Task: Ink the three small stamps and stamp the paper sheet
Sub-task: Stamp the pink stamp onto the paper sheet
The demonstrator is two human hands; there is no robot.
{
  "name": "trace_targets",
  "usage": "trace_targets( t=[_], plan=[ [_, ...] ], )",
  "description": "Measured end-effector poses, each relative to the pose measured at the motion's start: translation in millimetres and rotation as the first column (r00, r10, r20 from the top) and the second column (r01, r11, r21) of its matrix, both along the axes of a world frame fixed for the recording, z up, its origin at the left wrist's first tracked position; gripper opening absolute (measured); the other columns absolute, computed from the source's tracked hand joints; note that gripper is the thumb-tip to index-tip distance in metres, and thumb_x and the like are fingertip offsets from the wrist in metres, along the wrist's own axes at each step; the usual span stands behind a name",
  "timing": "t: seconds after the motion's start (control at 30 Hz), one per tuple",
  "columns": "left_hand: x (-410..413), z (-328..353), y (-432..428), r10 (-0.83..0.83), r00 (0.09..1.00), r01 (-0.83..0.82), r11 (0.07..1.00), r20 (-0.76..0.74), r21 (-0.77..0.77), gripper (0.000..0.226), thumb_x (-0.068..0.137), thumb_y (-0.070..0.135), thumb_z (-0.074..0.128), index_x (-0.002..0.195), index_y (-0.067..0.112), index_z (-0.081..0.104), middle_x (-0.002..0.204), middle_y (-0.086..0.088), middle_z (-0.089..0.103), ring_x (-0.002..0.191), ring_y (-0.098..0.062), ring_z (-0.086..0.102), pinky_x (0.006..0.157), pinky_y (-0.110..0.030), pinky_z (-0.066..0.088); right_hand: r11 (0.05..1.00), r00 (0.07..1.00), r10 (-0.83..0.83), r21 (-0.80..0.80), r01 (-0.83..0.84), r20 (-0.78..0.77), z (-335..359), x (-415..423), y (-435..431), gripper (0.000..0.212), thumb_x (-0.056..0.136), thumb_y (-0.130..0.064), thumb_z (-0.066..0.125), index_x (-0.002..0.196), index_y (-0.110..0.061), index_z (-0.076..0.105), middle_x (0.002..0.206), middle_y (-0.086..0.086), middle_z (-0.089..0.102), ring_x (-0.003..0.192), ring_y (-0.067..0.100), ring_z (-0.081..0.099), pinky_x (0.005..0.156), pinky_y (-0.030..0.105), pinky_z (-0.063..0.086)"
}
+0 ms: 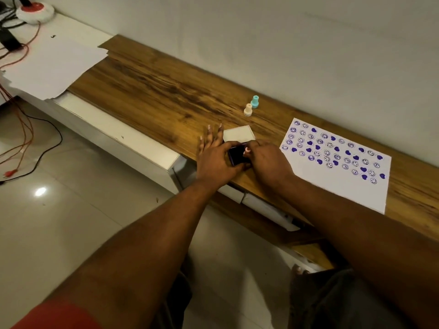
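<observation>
The ink pad (237, 155), dark with a purple rim, lies at the front edge of the wooden shelf (154, 91), its white lid (238, 134) open behind it. My left hand (215, 157) grips the pad's left side with the thumb, the other fingers spread flat. My right hand (266, 160) is closed over the pad's right side, pinching a small pale stamp (247, 150) that is mostly hidden by the fingers. A teal stamp (255, 102) and a cream stamp (248, 109) stand upright further back. The paper sheet (332, 184) lies to the right, covered with several purple faces and hearts.
A stack of blank white sheets (54, 65) lies at the shelf's left end. Beyond it are a white and red round socket (35, 10) and orange and black cables (23, 129) trailing to the tiled floor. A wall runs close behind the shelf.
</observation>
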State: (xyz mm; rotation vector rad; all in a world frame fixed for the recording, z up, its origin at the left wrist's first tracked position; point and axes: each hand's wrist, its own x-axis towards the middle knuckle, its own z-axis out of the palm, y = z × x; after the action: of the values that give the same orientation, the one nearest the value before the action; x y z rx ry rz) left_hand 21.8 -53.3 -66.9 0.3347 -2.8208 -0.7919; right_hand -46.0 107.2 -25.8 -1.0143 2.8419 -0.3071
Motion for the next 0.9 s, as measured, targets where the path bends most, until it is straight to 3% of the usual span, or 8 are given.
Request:
trace_targets(
  t=[0.17, 0.27, 0.4, 0.47, 0.57, 0.67, 0.8, 0.9],
  plan=[
    [-2, 7, 5, 0.013, 0.999, -0.013, 1.000, 0.031, 0.006, 0.074, 0.076, 0.069, 0.078, 0.140, 0.037, 0.062, 0.176, -0.006, 0.012, 0.162, -0.028, -0.006, 0.130, -0.053, 0.000, 0.996, 0.997, -0.035, -0.081, 0.040, 0.064, 0, 3, 4, 0.033, 0.108, -0.022, 0.051, 0.139, -0.012, 0.058, 0.137, 0.013, 0.064, 0.122, 0.029, 0.061, 0.098, 0.039, 0.051],
    [-5, 11, 8, 0.030, 0.998, -0.029, 1.000, 0.064, -0.010, 0.071, 0.076, 0.068, 0.079, 0.138, 0.036, 0.064, 0.176, -0.005, 0.013, 0.163, -0.029, -0.004, 0.130, -0.054, 0.003, 0.984, 0.991, -0.057, -0.163, 0.077, 0.125, 5, 0, 7, 0.030, 0.109, -0.029, 0.051, 0.133, -0.014, 0.062, 0.129, 0.011, 0.068, 0.114, 0.026, 0.064, 0.089, 0.033, 0.050],
    [-6, 14, 9, -0.003, 1.000, 0.004, 0.998, 0.019, -0.058, 0.076, 0.076, 0.064, 0.081, 0.143, 0.034, 0.060, 0.176, -0.006, 0.014, 0.163, -0.032, -0.004, 0.129, -0.058, 0.003, 0.839, 0.977, -0.169, -0.502, 0.212, 0.130, 34, -16, 35, 0.024, 0.105, -0.033, 0.059, 0.117, -0.015, 0.069, 0.106, 0.003, 0.076, 0.093, 0.017, 0.068, 0.075, 0.027, 0.047],
    [-7, 18, 15, -0.055, 0.998, 0.052, 0.993, -0.028, -0.111, 0.085, 0.077, 0.065, 0.080, 0.151, 0.033, 0.054, 0.175, -0.008, 0.015, 0.163, -0.032, -0.002, 0.129, -0.058, 0.002, 0.781, 0.961, -0.251, -0.562, 0.272, 0.115, 44, -28, 71, 0.024, 0.103, -0.033, 0.062, 0.111, -0.012, 0.072, 0.101, 0.003, 0.077, 0.090, 0.016, 0.068, 0.076, 0.029, 0.048],
    [-13, 26, 41, -0.162, 0.983, 0.141, 0.969, -0.090, -0.204, 0.087, 0.083, 0.074, 0.068, 0.156, 0.033, 0.047, 0.174, -0.005, 0.021, 0.163, -0.030, 0.001, 0.129, -0.057, 0.002, 0.780, 0.918, -0.375, -0.491, 0.388, 0.129, 40, -43, 139, 0.025, 0.104, -0.031, 0.063, 0.113, -0.009, 0.072, 0.104, 0.008, 0.077, 0.095, 0.023, 0.070, 0.080, 0.029, 0.048],
    [-16, 29, 87, -0.343, 0.938, 0.316, 0.906, -0.051, -0.281, 0.081, 0.093, 0.075, 0.048, 0.162, 0.035, 0.037, 0.175, -0.001, 0.015, 0.163, -0.027, -0.003, 0.130, -0.056, 0.000, 0.781, 0.887, -0.435, -0.424, 0.458, 0.156, 27, -47, 188, 0.025, 0.105, -0.030, 0.062, 0.116, -0.009, 0.070, 0.101, 0.008, 0.075, 0.087, 0.022, 0.065, 0.075, 0.031, 0.045],
    [-19, 25, 152, -0.524, 0.851, 0.505, 0.805, 0.025, -0.311, 0.069, 0.104, 0.065, 0.039, 0.164, 0.032, 0.033, 0.176, -0.001, 0.007, 0.163, -0.021, -0.004, 0.130, -0.045, -0.007, 0.844, 0.908, -0.384, -0.337, 0.418, 0.166, 15, -44, 224, 0.024, 0.105, -0.025, 0.060, 0.118, -0.008, 0.071, 0.109, 0.009, 0.076, 0.095, 0.026, 0.068, 0.084, 0.037, 0.052],
    [-22, 18, 183, -0.596, 0.800, 0.594, 0.765, 0.075, -0.249, 0.066, 0.108, 0.057, 0.039, 0.165, 0.025, 0.032, 0.175, -0.005, 0.013, 0.163, -0.020, 0.003, 0.130, -0.037, -0.003, 0.878, 0.927, -0.347, -0.299, 0.374, 0.142, 11, -43, 236, 0.023, 0.104, -0.022, 0.062, 0.118, -0.007, 0.072, 0.111, 0.011, 0.076, 0.092, 0.021, 0.065, 0.079, 0.029, 0.045]
  ],
)
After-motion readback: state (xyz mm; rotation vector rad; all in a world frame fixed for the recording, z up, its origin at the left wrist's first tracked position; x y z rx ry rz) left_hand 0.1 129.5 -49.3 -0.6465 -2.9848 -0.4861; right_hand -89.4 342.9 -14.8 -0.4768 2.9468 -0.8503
